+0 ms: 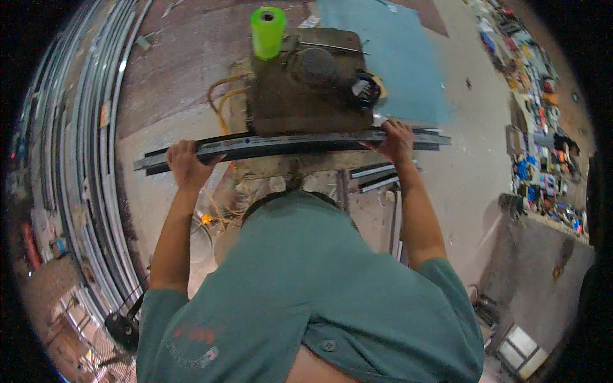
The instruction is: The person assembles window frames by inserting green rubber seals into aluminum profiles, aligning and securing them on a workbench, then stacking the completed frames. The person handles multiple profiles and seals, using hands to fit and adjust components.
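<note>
A bundle of long, dark metal profiles (297,144) with a light printed strip along it stretches crosswise in front of me. My left hand (186,162) grips it toward its left end, thumb on the near side. Toward the right end, my right hand (396,141) has its fingers wrapped over the same bundle. Just beyond the profiles stands a brown machine or work stand (306,105) with a round plate (315,66) on top. A bright green roll of film (268,36) stands upright at its far left corner. On its right side sits a roll of black tape (366,91).
Long metal profiles (91,119) lie in a row along the left. Shorter profiles (376,177) rest below my right hand. A yellow hose (222,103) loops beside the stand. Blue sheeting (407,62) covers floor at far right. A cluttered bench (546,177) runs along the right.
</note>
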The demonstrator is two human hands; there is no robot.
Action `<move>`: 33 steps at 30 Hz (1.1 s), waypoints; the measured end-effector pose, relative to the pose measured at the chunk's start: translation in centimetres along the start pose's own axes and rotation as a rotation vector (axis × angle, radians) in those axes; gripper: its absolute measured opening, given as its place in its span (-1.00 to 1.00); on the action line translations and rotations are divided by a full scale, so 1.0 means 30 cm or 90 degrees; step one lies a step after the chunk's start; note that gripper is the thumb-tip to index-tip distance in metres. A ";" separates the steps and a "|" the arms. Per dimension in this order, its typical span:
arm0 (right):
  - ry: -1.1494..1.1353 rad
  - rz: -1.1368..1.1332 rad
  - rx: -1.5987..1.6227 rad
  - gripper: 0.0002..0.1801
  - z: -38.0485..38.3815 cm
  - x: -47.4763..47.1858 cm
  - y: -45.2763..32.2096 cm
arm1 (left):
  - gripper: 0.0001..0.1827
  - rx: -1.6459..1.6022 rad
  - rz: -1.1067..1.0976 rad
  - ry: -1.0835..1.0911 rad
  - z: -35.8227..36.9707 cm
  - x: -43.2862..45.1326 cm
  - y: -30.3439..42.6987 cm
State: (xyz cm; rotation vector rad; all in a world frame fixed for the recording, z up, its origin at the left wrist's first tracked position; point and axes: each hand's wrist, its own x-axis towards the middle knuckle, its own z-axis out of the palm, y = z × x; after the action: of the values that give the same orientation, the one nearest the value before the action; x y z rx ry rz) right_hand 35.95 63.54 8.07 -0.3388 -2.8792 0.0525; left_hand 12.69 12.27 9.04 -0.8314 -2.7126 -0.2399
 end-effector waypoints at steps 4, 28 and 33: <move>-0.023 0.000 -0.025 -0.23 0.019 -0.013 0.022 | -0.30 -0.023 0.025 0.050 0.004 -0.006 0.006; -0.163 0.095 -0.035 0.06 0.037 0.002 0.033 | -0.26 0.037 0.006 -0.039 0.006 -0.009 0.012; -0.311 0.132 -0.038 0.10 0.039 0.043 0.075 | -0.30 0.058 0.047 0.030 0.018 -0.007 0.001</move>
State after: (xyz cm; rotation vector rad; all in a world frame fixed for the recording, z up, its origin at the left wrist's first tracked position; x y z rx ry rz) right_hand 34.96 66.01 7.09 -0.7254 -3.3152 0.0990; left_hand 12.74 12.32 8.47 -0.8866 -2.6218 -0.1178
